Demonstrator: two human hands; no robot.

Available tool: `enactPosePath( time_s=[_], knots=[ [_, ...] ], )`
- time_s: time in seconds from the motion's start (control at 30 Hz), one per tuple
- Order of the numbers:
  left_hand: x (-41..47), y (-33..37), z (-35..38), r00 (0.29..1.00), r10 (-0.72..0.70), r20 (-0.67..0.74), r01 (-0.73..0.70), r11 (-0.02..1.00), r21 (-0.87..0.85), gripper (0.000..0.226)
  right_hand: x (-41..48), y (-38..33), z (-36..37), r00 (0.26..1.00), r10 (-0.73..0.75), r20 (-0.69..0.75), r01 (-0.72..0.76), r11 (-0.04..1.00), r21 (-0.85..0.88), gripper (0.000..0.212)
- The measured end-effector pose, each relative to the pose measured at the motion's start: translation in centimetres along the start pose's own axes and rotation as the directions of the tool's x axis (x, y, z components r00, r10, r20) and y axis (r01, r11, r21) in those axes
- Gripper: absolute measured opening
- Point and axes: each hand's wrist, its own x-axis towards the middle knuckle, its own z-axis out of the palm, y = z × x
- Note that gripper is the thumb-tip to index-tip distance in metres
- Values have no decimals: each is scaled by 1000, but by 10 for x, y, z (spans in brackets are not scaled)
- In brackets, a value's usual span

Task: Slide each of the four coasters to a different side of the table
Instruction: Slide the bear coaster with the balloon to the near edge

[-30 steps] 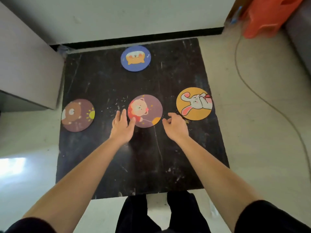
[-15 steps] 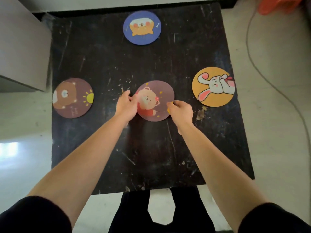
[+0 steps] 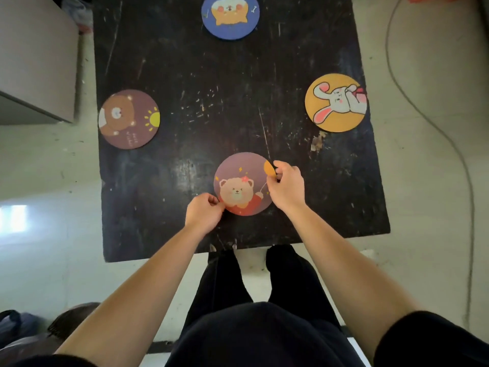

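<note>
Four round coasters lie on a black square table (image 3: 185,62). A mauve coaster with a small bear in red (image 3: 242,181) sits toward the near side, pinched at its lower left edge by my left hand (image 3: 203,214) and at its right edge by my right hand (image 3: 287,186). A blue coaster with an orange animal (image 3: 230,17) lies at the far edge. A brown-bear coaster with a sun (image 3: 129,119) rests at the left edge. An orange rabbit coaster (image 3: 336,103) lies at the right edge.
A grey cabinet (image 3: 34,56) stands left of the table. A thin cable (image 3: 434,123) runs over the pale floor on the right. My dark-clothed legs (image 3: 251,287) stand against the table's near edge. Dark shoes or bags (image 3: 31,329) lie at the lower left.
Both hands closed on the small-bear coaster and drew it from the table's middle toward the near edge, turning it. The other three coasters stayed put. The camera tilted further down.
</note>
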Motion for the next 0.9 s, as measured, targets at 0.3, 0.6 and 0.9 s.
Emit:
enactPosePath(
  time_s=[0.3,0.6,0.9],
  knots=[
    [-49,-33,12,997,10,82,-19,994,107,19,-46,33,13,985,-170,35,172,983,-70,39],
    [-48,-40,6,993,64,95,-86,963,256,41,-57,50,14,970,-233,73,242,958,-156,46],
    [-46,-41,7,996,47,77,-70,943,324,36,-62,55,15,969,-234,75,243,960,-139,46]
  ],
)
